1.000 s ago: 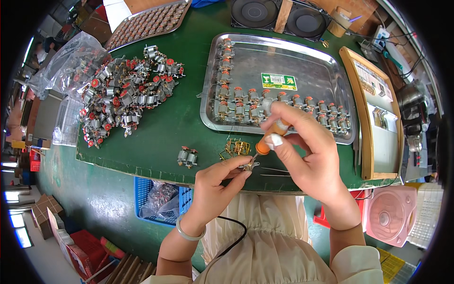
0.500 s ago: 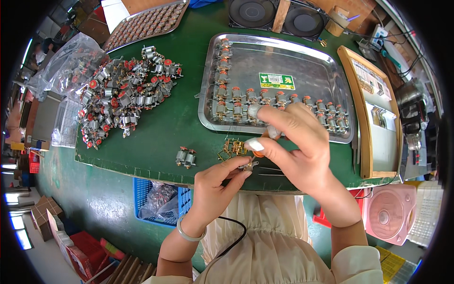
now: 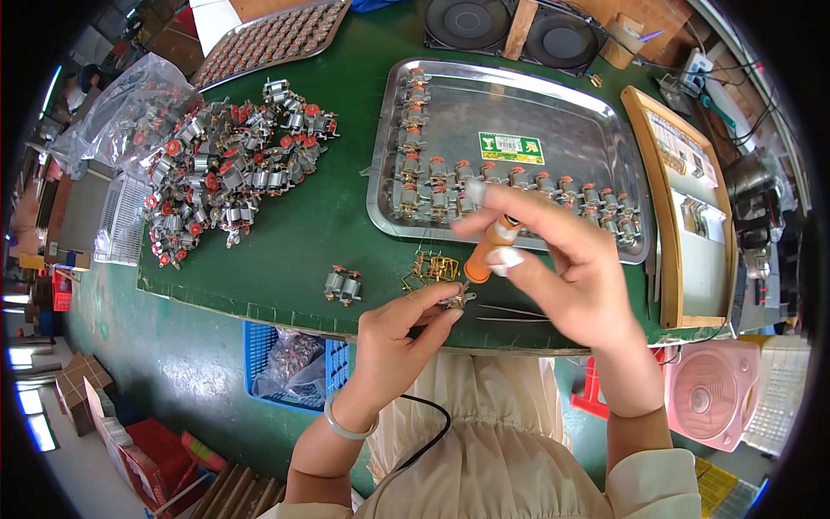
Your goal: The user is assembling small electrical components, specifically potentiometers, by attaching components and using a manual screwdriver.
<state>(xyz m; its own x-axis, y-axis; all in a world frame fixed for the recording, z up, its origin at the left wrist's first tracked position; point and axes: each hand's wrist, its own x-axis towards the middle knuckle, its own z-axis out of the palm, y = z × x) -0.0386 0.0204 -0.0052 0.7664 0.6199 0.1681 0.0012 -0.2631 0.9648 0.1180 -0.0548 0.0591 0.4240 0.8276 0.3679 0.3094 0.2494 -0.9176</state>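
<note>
Your left hand [image 3: 402,333] is pinched shut, thumb & forefinger, on a small metal part [image 3: 456,299] right at the near table [image 3: 328,225] edge, w/ the tip of the tool coming down on it. Your right hand [image 3: 562,277] is closed round an orange-handled tool [image 3: 489,253], pen-style, a white-capped finger pressed on the shaft. That part looks light, stiff & tiny, probably thin tabs that'd bend, so I'd say hold it by the body, not the legs, & go easy on the squeeze; it could flick away if the pinch slips. Tool's a rigid stick, light, grip near the front for control, which is about where you've got it. Just beyond the part sits a little heap of brass clips [image 3: 432,266], & to their left two small motors [image 3: 343,284] lie side by side on the green top. Tweezers [image 3: 510,313] lie near your right hand, by the edge. Farther back, a steel tray [image 3: 562,147] carries rows of motors w/ orange caps, one column up its left side, a green label in the middle. Off to your left a big loose pile [image 3: 229,173] of the same motors, red & silver, beside a clear bag [image 3: 121,108]. A wood-framed board [image 3: 683,208] stands right of the tray.
</note>
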